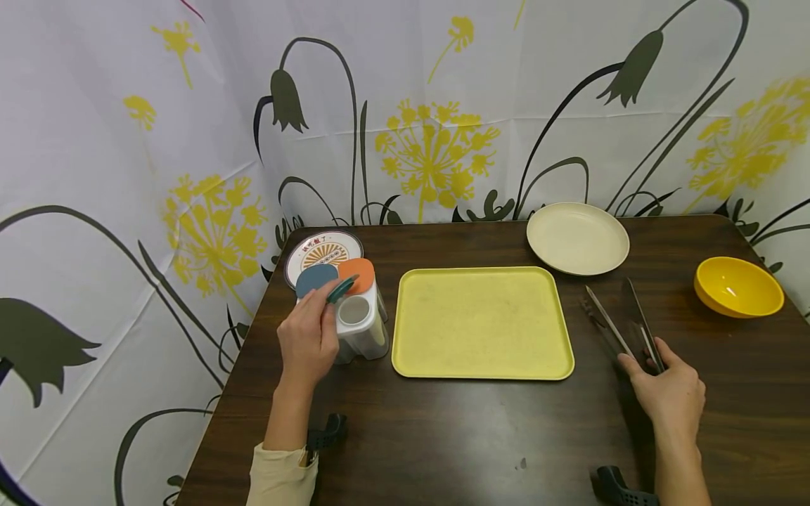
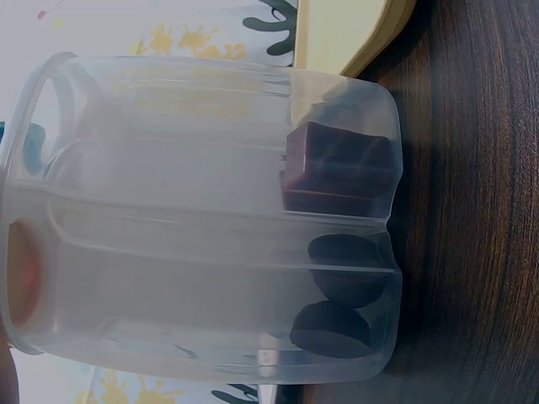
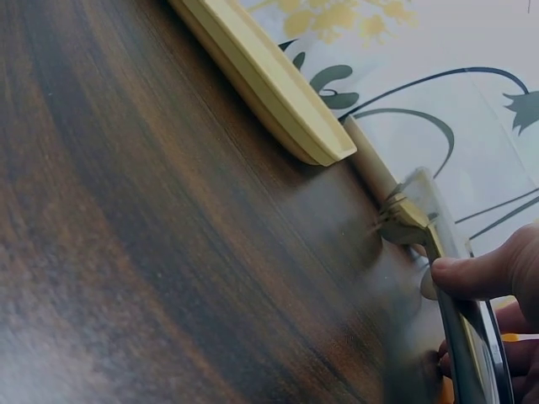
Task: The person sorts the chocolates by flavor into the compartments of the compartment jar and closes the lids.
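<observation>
My left hand (image 1: 309,339) pinches a teal lid (image 1: 342,289), tilted up over a translucent container (image 1: 363,341) with several compartments. One compartment's round mouth is uncovered; a blue lid (image 1: 315,277) and an orange lid (image 1: 357,273) cover others behind it. Through the container's wall, the left wrist view shows a dark brown block (image 2: 337,171) and two dark rounded pieces (image 2: 345,265) at the bottom. On the right, my right hand (image 1: 672,386) grips metal tongs (image 1: 609,321), their arms spread apart and pointing away from me. Nothing sits between the tong tips.
A yellow tray (image 1: 482,323) lies between the hands. Behind it are a cream plate (image 1: 578,239) at right and a patterned plate (image 1: 323,247) at left, partly behind the container. A yellow bowl (image 1: 738,288) stands far right. A printed curtain (image 1: 430,91) hangs behind the table.
</observation>
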A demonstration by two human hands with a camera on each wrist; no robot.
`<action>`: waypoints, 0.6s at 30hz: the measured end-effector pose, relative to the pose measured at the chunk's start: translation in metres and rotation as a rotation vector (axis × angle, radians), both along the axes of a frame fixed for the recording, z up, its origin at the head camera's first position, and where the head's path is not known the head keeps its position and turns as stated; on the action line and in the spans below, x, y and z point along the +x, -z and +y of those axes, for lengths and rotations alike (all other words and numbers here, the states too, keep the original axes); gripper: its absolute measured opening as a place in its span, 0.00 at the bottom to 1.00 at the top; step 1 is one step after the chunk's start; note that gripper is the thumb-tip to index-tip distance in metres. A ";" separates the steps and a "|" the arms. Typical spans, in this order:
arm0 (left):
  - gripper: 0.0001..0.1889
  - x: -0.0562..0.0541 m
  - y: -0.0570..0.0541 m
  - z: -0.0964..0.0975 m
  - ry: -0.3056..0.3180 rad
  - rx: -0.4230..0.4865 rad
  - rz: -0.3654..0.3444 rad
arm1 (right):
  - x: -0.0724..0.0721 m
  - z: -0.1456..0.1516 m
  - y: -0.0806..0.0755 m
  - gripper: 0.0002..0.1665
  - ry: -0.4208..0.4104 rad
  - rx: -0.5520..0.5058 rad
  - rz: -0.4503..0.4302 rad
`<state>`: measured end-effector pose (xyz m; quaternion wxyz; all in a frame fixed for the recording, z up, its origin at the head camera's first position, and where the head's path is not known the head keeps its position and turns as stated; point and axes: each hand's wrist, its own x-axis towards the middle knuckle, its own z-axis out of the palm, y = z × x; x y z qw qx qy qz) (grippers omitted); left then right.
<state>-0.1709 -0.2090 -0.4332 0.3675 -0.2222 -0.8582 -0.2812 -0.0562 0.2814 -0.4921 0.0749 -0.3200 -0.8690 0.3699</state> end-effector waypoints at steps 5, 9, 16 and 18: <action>0.20 0.000 0.000 0.001 -0.001 -0.002 -0.018 | 0.000 0.001 0.000 0.44 -0.007 0.010 -0.015; 0.20 0.001 -0.001 0.002 0.001 0.000 -0.039 | -0.001 0.001 0.000 0.45 -0.015 0.010 -0.034; 0.20 0.001 0.000 0.001 -0.001 -0.001 -0.029 | -0.001 0.002 -0.001 0.47 -0.035 0.008 -0.051; 0.20 0.001 0.000 0.001 0.000 0.001 -0.033 | -0.001 0.003 -0.001 0.47 -0.038 0.012 -0.048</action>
